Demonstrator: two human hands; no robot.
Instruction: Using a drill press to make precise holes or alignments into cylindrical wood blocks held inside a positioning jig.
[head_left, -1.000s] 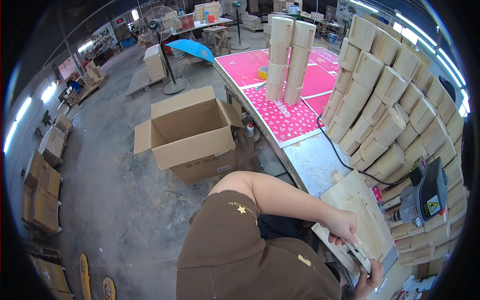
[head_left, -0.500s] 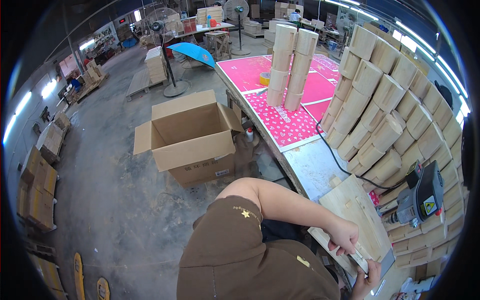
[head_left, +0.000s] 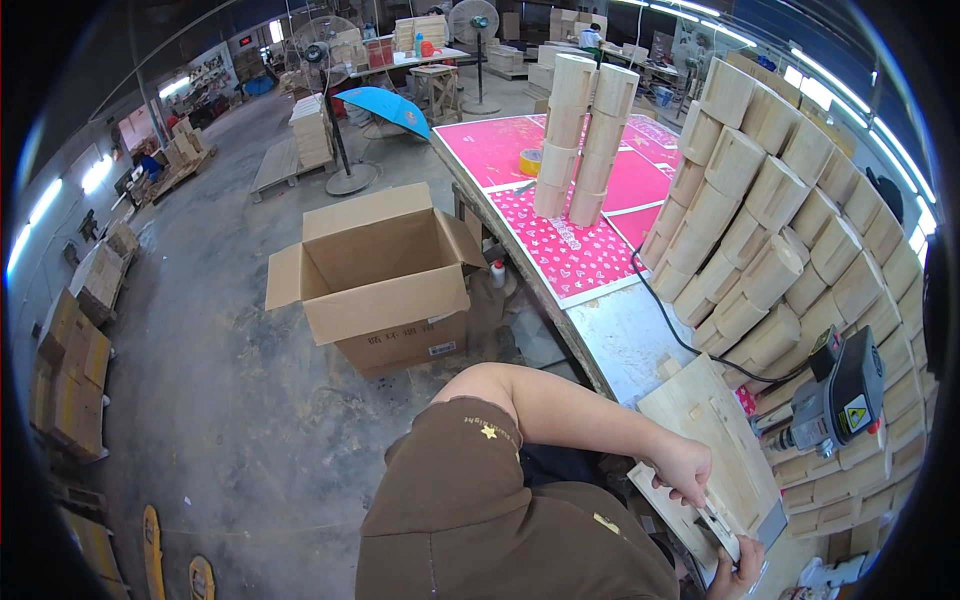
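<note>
My left hand [head_left: 684, 468] reaches across at the right, its fingers closed on the upper end of a narrow pale wooden strip [head_left: 718, 524]. Just below, my right hand [head_left: 738, 570] grips the strip's lower end, thumb and fingers bent round it. Under both hands lies a flat wooden board [head_left: 696, 408] with a raised strip along it, on the bench. Another light wooden piece [head_left: 650, 486] shows beside my left wrist, partly hidden by the forearm. Fine detail on the held strip is too small to make out.
A grey and black power-tool head [head_left: 840, 395] stands right of the board, its black cable crossing the bench. Stacked wooden cylinders [head_left: 745, 165] form a wall behind it. Yellow tape [head_left: 530, 162] lies on the pink-covered table [head_left: 490, 150]. An open cardboard box [head_left: 390, 330] sits on the floor.
My hands have shifted slightly with the strip, which shows more clearly between them. The light wooden piece by my left wrist is more exposed.
</note>
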